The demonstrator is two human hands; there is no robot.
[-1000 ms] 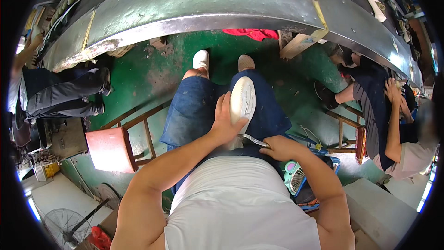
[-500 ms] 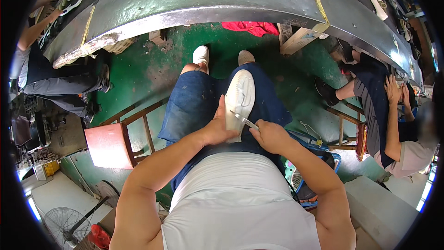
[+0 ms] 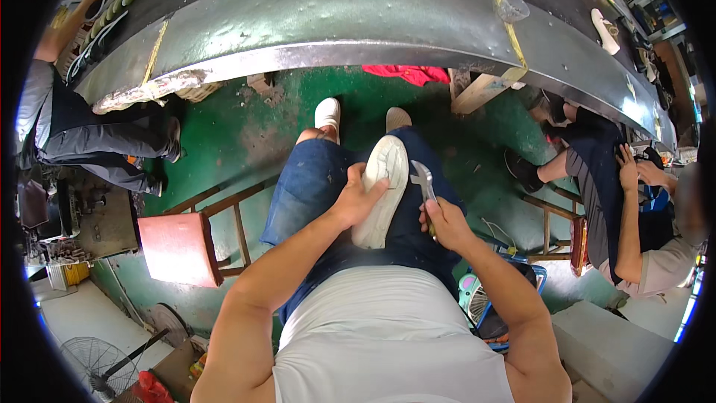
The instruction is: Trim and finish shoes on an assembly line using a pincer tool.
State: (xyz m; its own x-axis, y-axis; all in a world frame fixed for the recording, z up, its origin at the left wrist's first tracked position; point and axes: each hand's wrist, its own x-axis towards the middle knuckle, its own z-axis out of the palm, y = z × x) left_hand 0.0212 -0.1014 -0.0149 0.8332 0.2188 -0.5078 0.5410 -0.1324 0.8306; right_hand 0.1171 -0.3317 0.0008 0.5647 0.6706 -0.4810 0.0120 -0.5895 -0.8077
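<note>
I sit with a white shoe (image 3: 382,190) lying sole-up along my lap, toe pointing away from me. My left hand (image 3: 356,195) grips the shoe from its left side, thumb across the sole. My right hand (image 3: 441,222) is closed around the handles of a pair of metal pliers (image 3: 424,181), whose jaws point forward just right of the shoe's sole edge. My jeans and both feet in white shoes show below the shoe.
A curved grey conveyor (image 3: 335,15) carrying white shoes runs in front of me over a green floor. A red-seated stool (image 3: 179,246) stands to my left. One seated person (image 3: 82,127) is at left, another (image 3: 634,216) at right. A floor fan (image 3: 97,362) lies lower left.
My right hand has come up beside the shoe with the pliers now pointing forward along its right edge. The shoe has shifted slightly on my lap.
</note>
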